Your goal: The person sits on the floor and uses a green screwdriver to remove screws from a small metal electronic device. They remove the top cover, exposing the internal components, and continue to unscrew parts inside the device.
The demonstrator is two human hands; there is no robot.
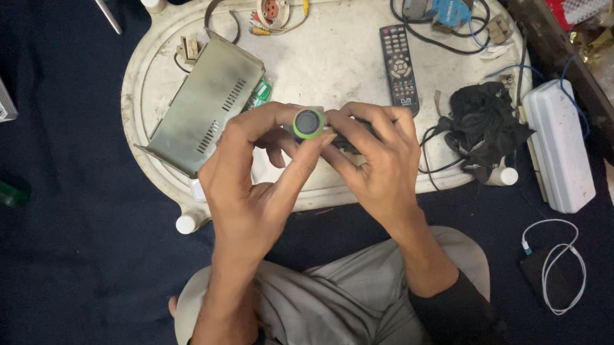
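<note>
Seen from above, a seated person works with both hands over a low oval white table (328, 57). The left hand (250, 176) pinches a small round-ended tool (309, 122) between thumb and fingers; its end faces the camera, a dark disc ringed in green. It looks like a screwdriver handle seen end-on, though the shaft is hidden. The right hand (377, 157) is curled closed around a small dark part (348, 143) just beside the tool, mostly hidden by the fingers, so what it is cannot be told. The two hands touch at the fingertips, with the tool between them and held a little above the table's near edge.

How far the work has come is a judgement: a grey metal cover (200, 104) lies loose and tilted on the left of the table, with a bit of green circuit board (262, 91) showing at its edge, so a device appears already opened. The dark part and tool are in the grip rather than set down, so the work on that part seems in hand, not finished.

On the table also lie a black remote (400, 67), a dark cloth (485, 126), tangled cables and small parts along the far edge. A white box (561, 143) lies on the floor to the right, and a white cable (558, 267) coils near the person's right knee.
</note>
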